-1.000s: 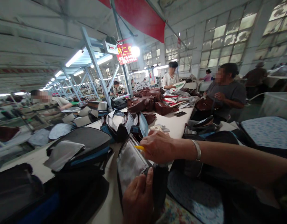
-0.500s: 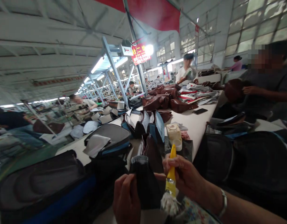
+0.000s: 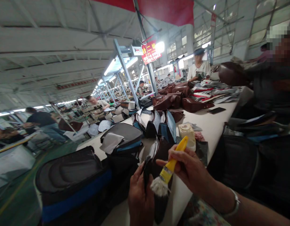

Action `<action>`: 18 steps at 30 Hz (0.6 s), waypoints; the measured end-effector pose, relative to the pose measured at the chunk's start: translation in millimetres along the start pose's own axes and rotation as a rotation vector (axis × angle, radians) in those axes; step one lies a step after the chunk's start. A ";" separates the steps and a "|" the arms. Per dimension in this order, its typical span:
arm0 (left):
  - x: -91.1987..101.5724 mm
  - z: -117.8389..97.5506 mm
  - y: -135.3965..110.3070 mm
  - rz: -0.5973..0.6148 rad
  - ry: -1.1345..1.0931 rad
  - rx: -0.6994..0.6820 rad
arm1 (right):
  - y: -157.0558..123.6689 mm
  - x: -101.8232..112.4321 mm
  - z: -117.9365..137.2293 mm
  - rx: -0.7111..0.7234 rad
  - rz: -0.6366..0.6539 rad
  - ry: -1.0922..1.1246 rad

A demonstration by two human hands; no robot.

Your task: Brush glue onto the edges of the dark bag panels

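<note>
Head view: looking down the long white table (image 3: 213, 125) from my seat, other people working further along it.
Left hand: my left hand (image 3: 140, 201) is wrapped round the edge of a dark bag piece (image 3: 159, 175), fingers curled shut on it, holding it upright near the table's front edge.
Right hand: my right hand (image 3: 189, 169) is pinched closed on a yellow brush (image 3: 169, 168), thumb and fingers clamped on the handle, white bristles pointing down and left.
Brush vs piece: the bristles sit right against the upper face of the dark piece, just beside my left fingers. Can't tell if there's glue on them, too blurry.
Where the piece is: low in the middle of the frame, between both hands, in front of the row of open blue and black pouches (image 3: 159, 124).
Pot: a small cream tub (image 3: 187, 133) stands on the table just behind the brush handle, close enough to dip.
How I'd do it well: I reckon the trick is keeping the piece braced stiff with the left so it doesn't flop, and dragging the bristles along the edge in a flat, light stroke away from my fingers.
Watch out: thumb is near the bristles, easy to smear.
Around me: black and blue backpacks (image 3: 71, 185) stacked to the left, brown handbags (image 3: 170, 100) piled further up the table.
</note>
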State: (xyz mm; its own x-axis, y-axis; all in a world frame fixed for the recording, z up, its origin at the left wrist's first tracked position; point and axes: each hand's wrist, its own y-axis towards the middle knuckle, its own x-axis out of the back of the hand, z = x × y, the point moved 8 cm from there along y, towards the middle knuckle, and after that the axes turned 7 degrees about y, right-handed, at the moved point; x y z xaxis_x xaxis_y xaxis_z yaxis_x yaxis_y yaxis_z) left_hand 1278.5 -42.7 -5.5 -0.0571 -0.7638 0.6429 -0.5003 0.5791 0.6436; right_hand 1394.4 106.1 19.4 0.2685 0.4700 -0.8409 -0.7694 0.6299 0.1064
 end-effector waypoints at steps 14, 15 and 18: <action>-24.1 -5.9 7.7 0.165 -0.243 0.284 | -1.7 -73.1 61.0 0.991 0.334 -1.205; -24.1 -6.8 9.1 0.193 -0.248 0.279 | -0.4 -72.5 62.6 0.962 0.345 -1.180; -23.8 -7.2 12.5 0.247 -0.264 0.285 | -2.4 -76.2 56.6 0.931 0.497 -1.175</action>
State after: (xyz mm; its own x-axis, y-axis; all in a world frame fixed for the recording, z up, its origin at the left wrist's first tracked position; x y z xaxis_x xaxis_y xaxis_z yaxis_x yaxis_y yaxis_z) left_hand 1279.8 -15.2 -9.7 -0.4041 -0.6803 0.6115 -0.6596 0.6799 0.3206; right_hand 1408.6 103.8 113.3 0.7295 0.6561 0.1933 -0.4215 0.2087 0.8825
